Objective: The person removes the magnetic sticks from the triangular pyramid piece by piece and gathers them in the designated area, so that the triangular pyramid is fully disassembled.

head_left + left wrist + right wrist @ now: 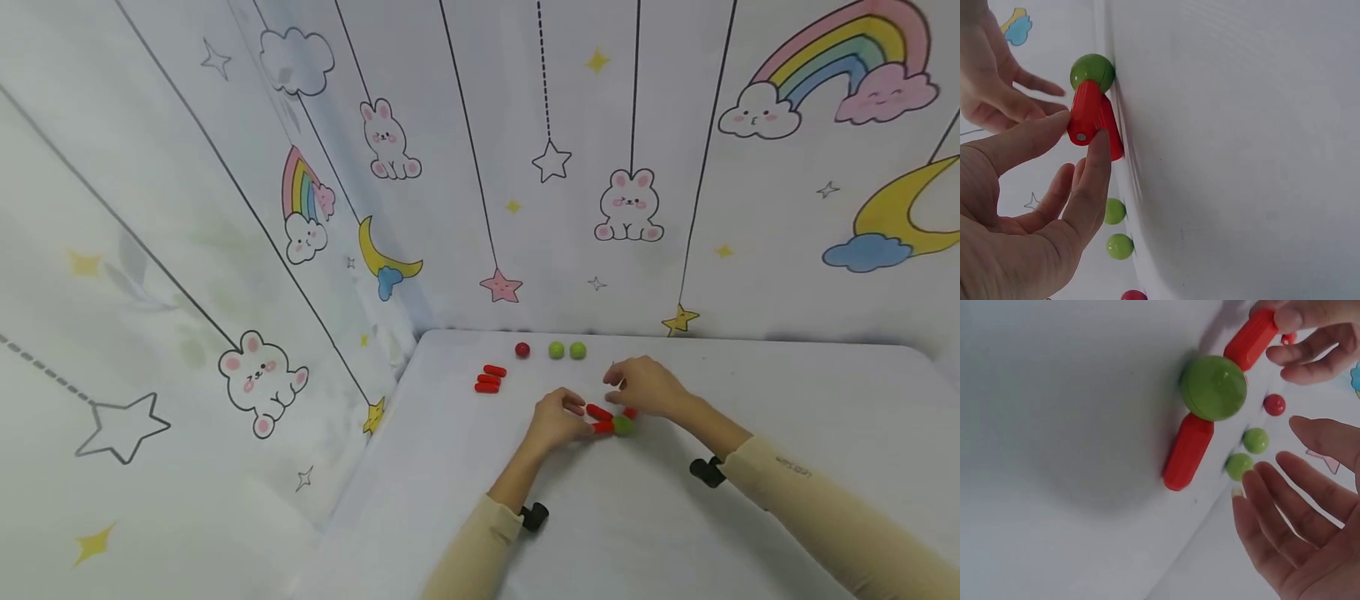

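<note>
My left hand pinches a red stick between thumb and fingertip; a pale round spot shows on its near end. The far end of that stick meets a green ball. A second red stick also touches the ball, on the side toward my right hand. Another red stick lies just behind the held one in the head view. My right hand hovers beside the ball, its fingers spread and holding nothing in the right wrist view.
Several loose pieces lie farther back on the white table: three red sticks side by side, a red ball, and two green balls. A patterned white curtain borders the back and left.
</note>
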### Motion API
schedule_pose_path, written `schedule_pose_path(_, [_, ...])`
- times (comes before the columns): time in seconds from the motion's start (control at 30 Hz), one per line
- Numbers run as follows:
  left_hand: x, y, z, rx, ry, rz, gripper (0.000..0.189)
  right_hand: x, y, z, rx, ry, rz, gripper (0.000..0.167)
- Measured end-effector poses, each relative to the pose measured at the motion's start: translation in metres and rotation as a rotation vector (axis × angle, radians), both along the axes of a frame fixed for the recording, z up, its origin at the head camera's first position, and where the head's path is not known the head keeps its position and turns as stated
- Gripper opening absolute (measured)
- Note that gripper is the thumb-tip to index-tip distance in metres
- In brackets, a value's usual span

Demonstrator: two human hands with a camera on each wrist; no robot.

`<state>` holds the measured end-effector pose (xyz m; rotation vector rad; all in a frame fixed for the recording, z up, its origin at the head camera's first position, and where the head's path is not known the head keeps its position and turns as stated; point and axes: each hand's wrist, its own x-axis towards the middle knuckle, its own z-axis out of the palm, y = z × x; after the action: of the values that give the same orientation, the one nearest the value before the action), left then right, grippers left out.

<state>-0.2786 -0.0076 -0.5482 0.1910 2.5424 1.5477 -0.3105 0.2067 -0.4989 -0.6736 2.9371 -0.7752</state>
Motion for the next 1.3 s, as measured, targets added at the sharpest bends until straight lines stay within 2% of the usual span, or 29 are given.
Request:
schedule_pose_path(0.23, [0.0, -0.008, -0.008, 0.026, -0.039, 0.011, 0.038, 0.031, -0.005, -0.006, -0.011, -0.026, -0.008, 0.022])
schedule_pose_path(0.47, [0.0, -0.008, -0.01, 0.051, -0.049, 0.009, 0.038, 0.048, -0.011, -0.013, 0.004, -0.045, -0.047, 0.021])
schedule_pose_path(0.73, [-0.004, -0.003, -0.011, 0.076, -0.056, -0.003, 0.041, 0.057, -0.009, -0.02, 0.01, -0.004, -0.089, 0.019])
schedule_pose_path(0.9, [-0.004, -0.001, -0.012, 0.108, -0.063, -0.019, 0.04, 0.06, -0.011, -0.022, 0.014, -0.017, -0.131, 0.019])
schedule_pose_path(1.1, [-0.005, -0.001, -0.012, 0.112, -0.065, -0.021, 0.039, 0.057, -0.014, -0.03, -0.007, -0.019, -0.174, 0.008])
schedule_pose_path(1.3, [-0.007, -0.004, -0.01, 0.124, -0.038, -0.021, 0.04, 0.055, -0.017, -0.034, -0.027, -0.003, -0.194, 0.006])
